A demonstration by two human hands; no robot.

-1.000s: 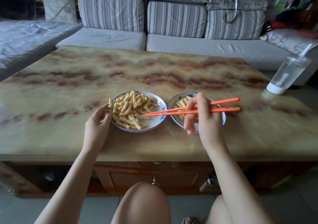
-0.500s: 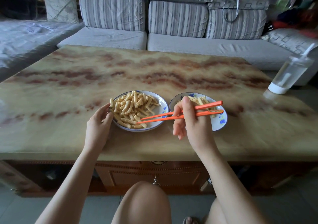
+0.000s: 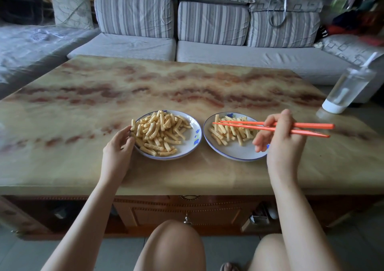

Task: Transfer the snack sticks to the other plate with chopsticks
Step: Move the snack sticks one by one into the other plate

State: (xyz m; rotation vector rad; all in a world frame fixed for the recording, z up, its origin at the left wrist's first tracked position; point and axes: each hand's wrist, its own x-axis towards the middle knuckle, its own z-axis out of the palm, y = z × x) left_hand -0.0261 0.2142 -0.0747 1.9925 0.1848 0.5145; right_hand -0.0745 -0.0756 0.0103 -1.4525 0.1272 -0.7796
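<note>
Nearest the camera, two bare knees are seen at the bottom edge, with both forearms reaching forward over the near edge of the table [image 3: 187, 87], a marbled yellow top veined in red-brown. A wooden drawer front is noted under the edge.

The left hand [image 3: 118, 146] is laid against the left rim of the left plate [image 3: 188, 146], with the fingers loosely curved and the thumb and forefinger set either side of the rim. Whether the rim is actually pinched cannot be told. A large heap of snack sticks [image 3: 160, 131] is piled on this plate, mostly toward its left and far side.

Just beside it, but apart from it, the right plate [image 3: 234, 155] is set. A smaller, flatter scatter of sticks [image 3: 228, 134] is spread on it. The right hand [image 3: 280, 144] is raised over this plate's right rim. The orange chopsticks [image 3: 249, 125] are pinched between thumb and upper fingers, while the lower fingers hang curled beneath. The pair is held almost level, with the tips pointed left and slightly parted over the plate's far-left part. One upright stick is crossed by the tips there. Whether it is gripped cannot be told.

Farther off, at the table's right corner, a clear bottle [image 3: 349, 89] with a white base is stood. Beyond the table, a grey striped sofa [image 3: 207, 52] is seen.
</note>
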